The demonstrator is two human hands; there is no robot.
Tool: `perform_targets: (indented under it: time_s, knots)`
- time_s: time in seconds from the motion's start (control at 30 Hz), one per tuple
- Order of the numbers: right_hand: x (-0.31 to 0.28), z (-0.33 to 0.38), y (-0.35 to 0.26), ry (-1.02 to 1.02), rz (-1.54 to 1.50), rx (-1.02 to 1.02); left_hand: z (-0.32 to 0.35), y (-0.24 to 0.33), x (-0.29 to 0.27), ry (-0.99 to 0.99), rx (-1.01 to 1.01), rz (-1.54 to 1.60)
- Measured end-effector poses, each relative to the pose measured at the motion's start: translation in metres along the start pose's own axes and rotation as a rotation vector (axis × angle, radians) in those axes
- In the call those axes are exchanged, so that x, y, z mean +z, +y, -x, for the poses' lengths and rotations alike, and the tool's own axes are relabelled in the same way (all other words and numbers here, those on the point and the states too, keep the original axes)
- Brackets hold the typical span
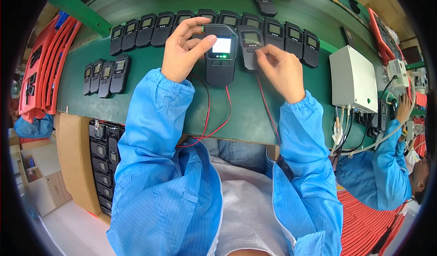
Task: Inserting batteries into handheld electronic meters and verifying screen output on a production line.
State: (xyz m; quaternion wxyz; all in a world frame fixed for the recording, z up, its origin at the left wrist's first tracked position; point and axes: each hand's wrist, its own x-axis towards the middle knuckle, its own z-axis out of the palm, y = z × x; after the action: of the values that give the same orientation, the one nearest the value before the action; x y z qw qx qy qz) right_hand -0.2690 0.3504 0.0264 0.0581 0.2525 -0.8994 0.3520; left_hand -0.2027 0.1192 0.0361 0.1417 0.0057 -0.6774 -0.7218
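Both hands worked at handheld units on the green tabletop (255, 115), seen from the head view. Left hand (182, 51) had its grip closed around the upper left edge of a dark grey plastic handheld device with a lit white screen (221, 55), the thumb lying across the face beside the screen and the fingers curled over the top. That device lay flat on the tabletop, directly right of the left grip, with small green lights glowing under its screen. Red wires (216, 119) ran from its lower end back toward the person's body.

Right hand (280, 69) pinched, with thumb and fingertips drawn together, the lower right side of a second dark handheld unit with a dull greenish screen (250, 46), which stood just beside the first, touching or nearly so. Another red wire (266, 106) passed under the right wrist.

Beyond both grips a row of matching black units (291, 37) lined the far part of the tabletop, and a smaller group of them (104, 76) sat well to the left of the left grip. A white box with cables (353, 78) stood to the right of the right grip. Further right, another person in a blue sleeve (387, 165) worked at their own station.
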Motion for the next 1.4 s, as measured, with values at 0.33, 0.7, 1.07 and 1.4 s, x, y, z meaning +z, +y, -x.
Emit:
perform_targets:
  time_s: [0.33,0.7,1.07,1.4]
  knots:
    - [0.002,0.003,-0.004,-0.101,0.119,0.134,0.001,0.004,-0.001,-0.005,0.006,-0.006]
    - [0.015,0.013,-0.011,-0.29,-0.048,-0.042,-0.001,0.003,-0.002,-0.006,-0.002,0.065]
    - [0.019,0.015,-0.02,-0.294,0.031,-0.067,-0.001,0.0,-0.002,0.002,0.008,0.059]
    - [0.017,0.008,-0.016,-0.198,-0.088,0.047,0.001,0.005,-0.002,0.014,0.019,0.109]
